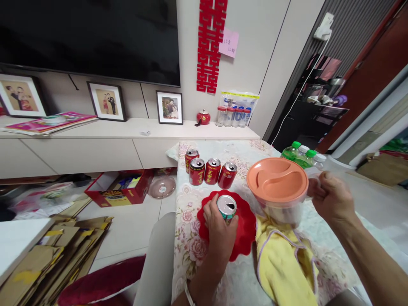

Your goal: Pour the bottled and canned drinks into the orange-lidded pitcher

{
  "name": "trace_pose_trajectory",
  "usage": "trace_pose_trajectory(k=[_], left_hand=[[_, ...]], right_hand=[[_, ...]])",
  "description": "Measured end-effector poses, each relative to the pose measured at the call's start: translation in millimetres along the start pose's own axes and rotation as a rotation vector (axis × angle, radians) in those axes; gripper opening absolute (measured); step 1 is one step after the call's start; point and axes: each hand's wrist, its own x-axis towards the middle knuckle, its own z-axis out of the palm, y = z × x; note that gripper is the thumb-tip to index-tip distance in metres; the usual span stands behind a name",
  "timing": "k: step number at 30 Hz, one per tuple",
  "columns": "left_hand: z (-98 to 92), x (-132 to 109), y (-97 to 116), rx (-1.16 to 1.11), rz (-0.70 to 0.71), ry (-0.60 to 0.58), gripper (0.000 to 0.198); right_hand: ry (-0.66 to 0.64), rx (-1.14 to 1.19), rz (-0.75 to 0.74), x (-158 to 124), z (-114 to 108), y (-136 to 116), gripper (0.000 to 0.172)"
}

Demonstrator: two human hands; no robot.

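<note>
My left hand [219,227] is wrapped round an opened drink can [227,205] with a silver top and a green side. The can is over a red scalloped plate [247,229]. With closed fingers, my right hand [331,195] grips the handle of a clear pitcher [283,212], which has an orange lid [277,178]. Whether the pitcher rests on the table or is slightly lifted, I cannot tell. Several red cans [213,171] with open tabs stand behind the plate. A yellow cloth [283,263] with purple edging lies in front of the pitcher.
A flowered cloth [188,229] covers the table. Plastic bottles with green and white caps [301,155] stand beyond the pitcher. Left of the table, a red box [117,191], a clear basin [162,187] and flattened cardboard [63,250] lie on the floor. A low white cabinet [153,151] runs behind.
</note>
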Motion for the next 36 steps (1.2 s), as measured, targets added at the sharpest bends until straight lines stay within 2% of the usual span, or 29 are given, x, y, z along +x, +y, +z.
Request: trace_pose_trajectory(k=[4, 12, 17, 20, 23, 25, 26, 27, 30, 31, 32, 34, 35, 36], left_hand=[[4.5, -2, -4, 0.043, 0.021, -0.010, 0.078], [5.2, 1, -9, -0.012, 0.120, 0.031, 0.068], [9.0, 4, -10, -0.025, 0.069, 0.036, 0.064], [7.6, 3, -7, -0.005, 0.069, 0.073, 0.073], [-0.3, -10, 1, 0.067, 0.188, 0.180, 0.081], [-5.3, -28, 10, 0.078, 0.357, 0.242, 0.066], [-6.0, -39, 15, 0.069, 0.457, 0.202, 0.057], [-4.6, -52, 19, 0.064, 0.530, 0.092, 0.051], [14.0, -92, 27, 0.161, 0.602, -0.300, 0.038], [24.5, -105, 28, 0.219, 0.626, -0.342, 0.032], [36.3, -116, 26, 0.315, 0.612, -0.354, 0.034], [60.2, -133, 20, 0.454, 0.597, -0.346, 0.056], [70.8, -138, 15, 0.492, 0.599, -0.342, 0.056], [79.4, -141, 10, 0.520, 0.595, -0.343, 0.045]], right_hand=[[-0.067, -0.061, 0.007, 6, -8, 8, 0.063], [-0.162, -0.120, -0.018, -1, -19, 24, 0.065], [-0.162, -0.114, -0.018, -6, -21, 31, 0.065], [-0.160, -0.110, -0.016, -5, -20, 32, 0.064], [-0.154, -0.112, -0.029, -5, -19, 31, 0.063], [-0.146, -0.118, -0.039, -4, -18, 29, 0.064], [-0.140, -0.120, -0.043, -4, -17, 27, 0.064], [-0.133, -0.123, -0.047, -3, -17, 26, 0.064], [-0.114, -0.131, -0.055, -2, -15, 21, 0.064], [-0.111, -0.135, -0.057, -2, -15, 19, 0.065], [-0.109, -0.140, -0.057, -2, -14, 18, 0.065], [-0.108, -0.149, -0.057, -2, -14, 15, 0.066], [-0.112, -0.156, -0.054, -3, -14, 14, 0.066], [-0.118, -0.164, -0.050, -3, -15, 13, 0.066]])
